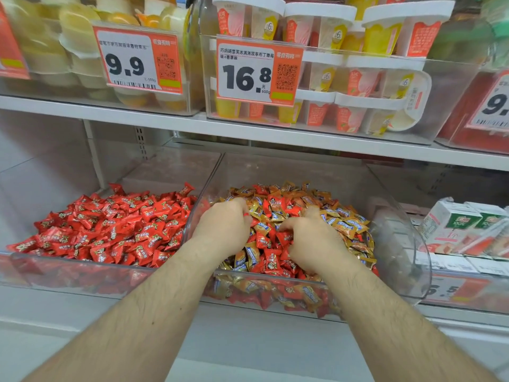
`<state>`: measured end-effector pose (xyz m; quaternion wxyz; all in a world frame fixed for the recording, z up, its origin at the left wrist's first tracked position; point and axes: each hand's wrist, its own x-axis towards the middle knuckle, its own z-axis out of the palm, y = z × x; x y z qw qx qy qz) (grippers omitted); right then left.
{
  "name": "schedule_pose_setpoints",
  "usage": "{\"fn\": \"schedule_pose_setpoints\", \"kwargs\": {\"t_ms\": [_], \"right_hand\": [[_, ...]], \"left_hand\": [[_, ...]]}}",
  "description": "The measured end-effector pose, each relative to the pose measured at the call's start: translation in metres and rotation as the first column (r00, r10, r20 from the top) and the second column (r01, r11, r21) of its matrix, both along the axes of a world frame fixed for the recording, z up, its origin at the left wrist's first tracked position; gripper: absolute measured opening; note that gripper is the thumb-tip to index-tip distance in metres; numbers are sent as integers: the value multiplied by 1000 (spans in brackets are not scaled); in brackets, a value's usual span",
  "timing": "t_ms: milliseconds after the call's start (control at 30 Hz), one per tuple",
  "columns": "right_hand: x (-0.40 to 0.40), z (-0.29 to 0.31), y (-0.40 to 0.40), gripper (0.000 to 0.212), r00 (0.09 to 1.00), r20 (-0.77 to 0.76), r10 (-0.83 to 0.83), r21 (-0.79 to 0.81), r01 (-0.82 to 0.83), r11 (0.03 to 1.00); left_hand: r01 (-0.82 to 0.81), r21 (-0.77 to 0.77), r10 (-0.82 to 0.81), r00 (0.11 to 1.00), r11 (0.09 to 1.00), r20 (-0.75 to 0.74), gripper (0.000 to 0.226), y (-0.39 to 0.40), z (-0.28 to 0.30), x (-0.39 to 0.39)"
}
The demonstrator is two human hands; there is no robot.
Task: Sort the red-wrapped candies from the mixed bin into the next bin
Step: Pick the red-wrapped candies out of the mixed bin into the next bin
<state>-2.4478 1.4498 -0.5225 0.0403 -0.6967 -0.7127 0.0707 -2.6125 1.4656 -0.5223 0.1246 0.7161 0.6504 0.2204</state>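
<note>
Both my hands are down in the mixed bin (391,216), a clear plastic bin heaped with red and gold-wrapped candies (292,205). My left hand (224,224) lies on the left side of the heap with its fingers curled into the candies, and a bit of red shows at its fingertips. My right hand (308,238) is beside it, fingers curled, pinching a red-wrapped candy (285,237). The neighbouring bin (82,274) on the left holds only red-wrapped candies (115,227).
A white shelf (248,133) hangs close above the bins, carrying clear boxes of jelly cups and dessert cups with price tags 9.9 and 16.8. White and green cartons (457,224) sit to the right of the mixed bin.
</note>
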Motion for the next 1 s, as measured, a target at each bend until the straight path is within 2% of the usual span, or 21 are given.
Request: {"fn": "schedule_pose_setpoints", "kwargs": {"t_ms": [100,167,233,333,367,433,467,500,567,633,700,767,833,1000], "right_hand": [[8,3,1,23,991,-92,-101,76,109,991],[16,4,1,26,975,-178,-131,100,150,984],[26,7,0,29,927,-344,-150,136,207,969],[39,15,-6,24,750,-632,-198,168,381,909],[41,17,-8,19,695,-691,-199,168,422,891],[41,23,-12,9,605,-775,-181,125,428,895],[40,25,-13,18,585,-792,-173,93,396,914],[38,26,-14,28,593,-788,-167,61,345,937],[35,24,-14,37,713,-688,-134,36,218,975],[30,20,-12,30,885,-463,-57,57,94,994],[23,13,-10,27,976,-218,-1,44,10,999],[13,7,-8,33,999,-45,19,-4,-20,1000],[5,4,-7,30,998,49,27,-1,-27,1000],[1,3,-6,23,998,58,-21,22,19,1000]], "left_hand": [[73,-7,-72,988,997,134,14,-4,5,-2],[140,-40,-131,976,989,172,27,-7,7,-1],[152,-60,-145,985,987,96,37,-9,9,3],[123,-22,-125,989,992,-74,22,-8,10,11],[133,-31,-136,983,991,-122,18,-8,9,14],[142,-124,-167,959,982,-229,24,-9,6,18],[137,-170,-182,940,976,-288,32,-9,5,19],[128,-191,-187,924,973,-334,37,-9,3,21],[113,-155,-162,921,981,-355,37,-9,0,25],[103,-100,-132,931,990,-341,32,-7,-3,28],[89,-62,-103,948,994,-302,30,-8,-4,27],[66,-4,-65,971,998,-230,28,-11,0,24],[56,51,-48,990,997,-136,25,-16,5,19],[66,182,-69,998,981,11,17,-32,17,8]]}}
